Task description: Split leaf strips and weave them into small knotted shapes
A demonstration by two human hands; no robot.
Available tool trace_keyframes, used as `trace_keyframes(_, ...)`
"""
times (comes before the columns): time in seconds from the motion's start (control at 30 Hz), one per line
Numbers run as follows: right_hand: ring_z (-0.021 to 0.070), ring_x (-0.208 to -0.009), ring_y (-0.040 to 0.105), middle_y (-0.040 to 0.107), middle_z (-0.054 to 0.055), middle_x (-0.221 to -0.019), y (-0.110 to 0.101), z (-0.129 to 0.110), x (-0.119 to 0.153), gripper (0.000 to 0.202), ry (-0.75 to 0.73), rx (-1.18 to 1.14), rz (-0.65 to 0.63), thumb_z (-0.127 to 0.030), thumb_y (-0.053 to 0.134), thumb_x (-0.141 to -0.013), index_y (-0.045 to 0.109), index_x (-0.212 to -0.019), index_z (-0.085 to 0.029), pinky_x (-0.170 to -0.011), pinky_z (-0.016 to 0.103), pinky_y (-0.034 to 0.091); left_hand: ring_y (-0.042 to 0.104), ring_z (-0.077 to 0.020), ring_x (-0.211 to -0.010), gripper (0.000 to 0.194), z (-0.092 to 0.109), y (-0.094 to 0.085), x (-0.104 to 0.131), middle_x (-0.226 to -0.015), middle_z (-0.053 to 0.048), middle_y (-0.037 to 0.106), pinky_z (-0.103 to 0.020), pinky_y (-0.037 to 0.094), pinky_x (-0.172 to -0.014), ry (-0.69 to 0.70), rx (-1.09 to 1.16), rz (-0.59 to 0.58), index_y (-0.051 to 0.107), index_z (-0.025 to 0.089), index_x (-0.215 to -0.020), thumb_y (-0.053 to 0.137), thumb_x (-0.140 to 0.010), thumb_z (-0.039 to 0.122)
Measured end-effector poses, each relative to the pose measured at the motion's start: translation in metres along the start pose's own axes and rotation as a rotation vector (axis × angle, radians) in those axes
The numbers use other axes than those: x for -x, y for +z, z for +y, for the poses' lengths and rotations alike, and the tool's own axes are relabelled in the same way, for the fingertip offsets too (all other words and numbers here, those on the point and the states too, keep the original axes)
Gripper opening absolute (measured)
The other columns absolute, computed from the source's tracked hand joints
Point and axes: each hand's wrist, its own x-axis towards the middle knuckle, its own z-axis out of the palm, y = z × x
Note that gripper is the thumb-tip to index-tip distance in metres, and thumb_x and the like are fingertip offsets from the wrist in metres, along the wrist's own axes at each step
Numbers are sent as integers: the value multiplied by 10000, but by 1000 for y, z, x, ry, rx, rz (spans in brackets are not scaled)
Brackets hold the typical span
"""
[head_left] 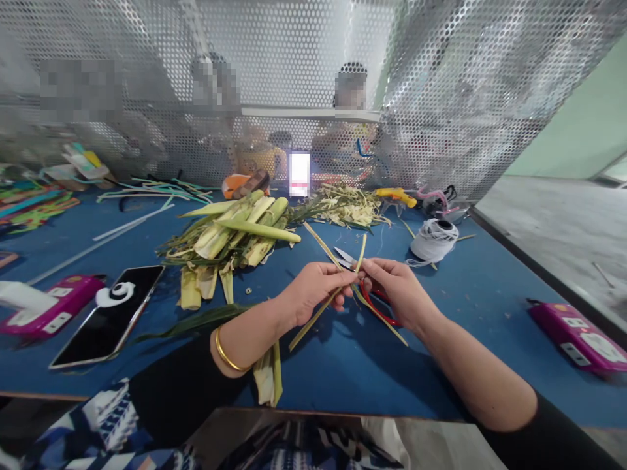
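Note:
Two narrow yellow-green plant strips (318, 315) cross in an X above the table, pinched where they meet. My left hand (318, 290) closes thumb and fingers on them from the left. From the right, my right hand (399, 287) pinches them near the same crossing, its fingertips almost touching the left ones. Scissors with red handles (381, 308) show just behind the right hand, blades pointing up and left; whether they lie on the table or touch the hand I cannot tell. Left of my hands is a pile of what look like corn husks (245, 228).
On the blue table (337, 385), a white thread spool (434, 243) stands right, below a yellow glue gun (396, 196). Magenta boxes (578, 336) sit at both sides. A phone (108, 320) lies left. Behind rises a perforated metal screen (294, 59), people beyond it.

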Motion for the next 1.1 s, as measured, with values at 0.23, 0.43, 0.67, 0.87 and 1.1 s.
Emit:
trace_keyframes(0.23,90,-468,416,490,-45,-473,8,6,2,340,-65,-5,74,-450,726,-665,545,-569,-179,-496,241,328,449,-56,-392,112,-4,5,1,-476,25,535,-200,384,-433,-12,-141,-32,666,126,-622,708,-705,188)
trace_keyframes(0.43,126,-541,512,568,-14,-565,5,1,0,356,-156,158,155,-531,608,-759,615,-678,-185,-552,259,414,541,-82,-502,144,-2,0,0,-590,-33,647,-206,417,-514,-41,-36,-29,711,129,-705,696,-748,266)
trace_keyframes(0.67,164,-669,586,655,32,-735,-9,-1,-2,403,-212,345,18,-542,488,-854,656,-793,-181,-642,294,454,643,-141,-626,284,1,-7,-4,-740,-82,723,-237,464,-600,-42,64,-4,730,130,-827,633,-802,395)
trace_keyframes(0.87,163,-689,563,639,20,-723,-3,0,1,299,-252,439,39,-434,489,-868,632,-784,-185,-649,288,428,650,-137,-640,137,-1,-6,-4,-763,-77,731,-248,483,-638,-26,87,-3,723,135,-805,714,-732,251)
trace_keyframes(1.1,165,-689,581,639,21,-723,-4,-3,4,206,-385,496,183,-341,533,-856,658,-788,-192,-664,300,438,606,-89,-582,99,-1,-4,-4,-713,-39,694,-211,464,-589,8,26,1,721,136,-804,625,-780,134)
